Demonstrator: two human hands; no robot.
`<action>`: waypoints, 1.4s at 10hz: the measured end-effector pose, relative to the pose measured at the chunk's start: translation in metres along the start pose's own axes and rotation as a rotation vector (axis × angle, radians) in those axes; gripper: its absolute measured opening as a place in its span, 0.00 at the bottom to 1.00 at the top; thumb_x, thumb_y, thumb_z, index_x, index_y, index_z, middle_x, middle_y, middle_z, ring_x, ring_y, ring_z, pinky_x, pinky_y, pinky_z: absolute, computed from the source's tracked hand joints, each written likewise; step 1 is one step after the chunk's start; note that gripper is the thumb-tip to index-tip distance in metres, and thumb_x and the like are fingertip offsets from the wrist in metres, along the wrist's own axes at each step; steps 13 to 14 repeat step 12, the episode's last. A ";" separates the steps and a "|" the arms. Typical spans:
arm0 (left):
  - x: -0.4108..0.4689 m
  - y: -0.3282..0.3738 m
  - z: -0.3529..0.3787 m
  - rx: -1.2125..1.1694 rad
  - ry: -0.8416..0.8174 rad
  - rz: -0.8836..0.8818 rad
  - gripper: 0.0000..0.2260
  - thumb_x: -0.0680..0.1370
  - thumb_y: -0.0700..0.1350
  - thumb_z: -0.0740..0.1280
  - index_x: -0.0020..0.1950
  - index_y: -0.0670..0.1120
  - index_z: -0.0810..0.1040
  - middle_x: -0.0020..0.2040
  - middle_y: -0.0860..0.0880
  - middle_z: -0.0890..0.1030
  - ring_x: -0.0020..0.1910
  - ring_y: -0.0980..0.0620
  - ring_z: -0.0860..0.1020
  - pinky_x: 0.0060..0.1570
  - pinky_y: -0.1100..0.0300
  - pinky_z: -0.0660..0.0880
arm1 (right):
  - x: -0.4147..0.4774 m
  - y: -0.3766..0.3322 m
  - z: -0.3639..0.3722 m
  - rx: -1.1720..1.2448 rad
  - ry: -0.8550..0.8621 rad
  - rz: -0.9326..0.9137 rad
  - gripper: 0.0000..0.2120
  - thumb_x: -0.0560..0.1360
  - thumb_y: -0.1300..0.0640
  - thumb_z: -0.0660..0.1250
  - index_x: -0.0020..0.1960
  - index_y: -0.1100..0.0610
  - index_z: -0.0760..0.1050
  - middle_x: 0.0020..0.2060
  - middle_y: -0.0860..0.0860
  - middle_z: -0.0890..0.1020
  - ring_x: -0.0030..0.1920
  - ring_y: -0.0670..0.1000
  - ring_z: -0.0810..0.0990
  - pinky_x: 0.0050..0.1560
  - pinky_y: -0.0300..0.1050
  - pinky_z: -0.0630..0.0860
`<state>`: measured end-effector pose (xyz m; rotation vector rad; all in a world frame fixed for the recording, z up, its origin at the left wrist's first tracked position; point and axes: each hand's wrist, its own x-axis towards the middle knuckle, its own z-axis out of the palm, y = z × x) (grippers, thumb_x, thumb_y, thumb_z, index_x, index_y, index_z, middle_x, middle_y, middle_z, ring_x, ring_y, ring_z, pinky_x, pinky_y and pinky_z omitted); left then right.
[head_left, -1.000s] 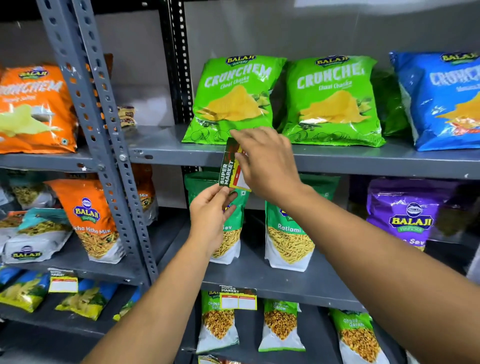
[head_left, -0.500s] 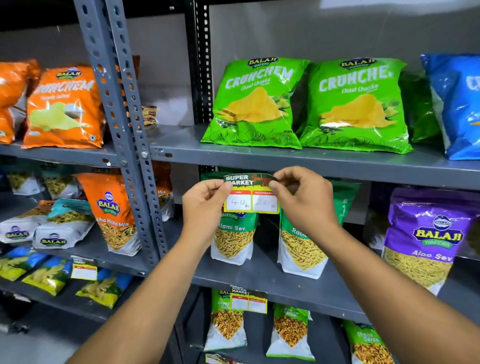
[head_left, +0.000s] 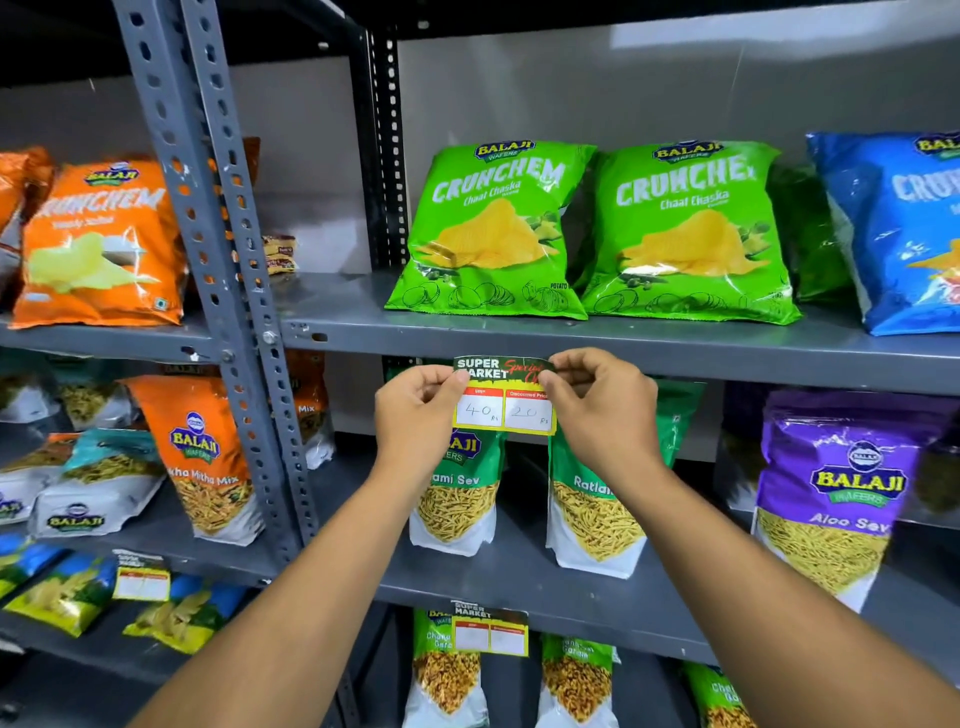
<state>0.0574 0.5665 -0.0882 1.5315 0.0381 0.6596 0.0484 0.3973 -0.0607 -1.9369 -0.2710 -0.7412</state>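
A price tag (head_left: 504, 397) with a dark "Super Market" header and two white boxes marked 40 and 20 is held flat, facing me, just under the front edge of the grey upper shelf (head_left: 675, 353). My left hand (head_left: 418, 415) pinches its left side and my right hand (head_left: 602, 410) pinches its upper right corner. Above it on that shelf stand two green Crunchem chip bags (head_left: 493, 234). Behind the tag and hands stand green sev pouches (head_left: 597, 514), partly hidden.
Grey slotted uprights (head_left: 228, 291) divide the racks. Orange chip bags (head_left: 98, 244) fill the left shelf, a blue bag (head_left: 898, 228) and purple Aloo Sev pouch (head_left: 831, 499) stand right. Other price tags hang on lower shelf edges (head_left: 491, 631).
The tag was turned from edge-on to flat and facing me, and both hands now hold it by its sides, raised to the shelf's front edge. The view shifted left.
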 end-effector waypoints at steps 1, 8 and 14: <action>0.006 0.006 -0.001 -0.021 -0.005 0.034 0.05 0.72 0.44 0.72 0.36 0.49 0.81 0.36 0.47 0.84 0.35 0.52 0.79 0.42 0.50 0.78 | 0.004 -0.005 -0.002 0.014 0.017 -0.004 0.02 0.70 0.56 0.71 0.42 0.51 0.79 0.31 0.40 0.79 0.32 0.39 0.77 0.47 0.41 0.78; 0.038 0.036 -0.016 0.524 0.156 0.254 0.23 0.59 0.56 0.79 0.31 0.49 0.66 0.27 0.53 0.72 0.27 0.51 0.69 0.31 0.55 0.68 | 0.046 -0.040 -0.021 -0.623 -0.014 -0.009 0.21 0.58 0.39 0.76 0.35 0.52 0.71 0.35 0.50 0.80 0.42 0.57 0.78 0.38 0.46 0.67; 0.036 0.056 -0.025 0.707 0.029 0.275 0.24 0.60 0.60 0.78 0.32 0.49 0.66 0.28 0.54 0.71 0.32 0.46 0.73 0.31 0.56 0.64 | 0.051 -0.044 -0.034 -0.559 -0.159 0.021 0.21 0.56 0.37 0.76 0.38 0.48 0.73 0.38 0.48 0.81 0.43 0.54 0.78 0.41 0.48 0.74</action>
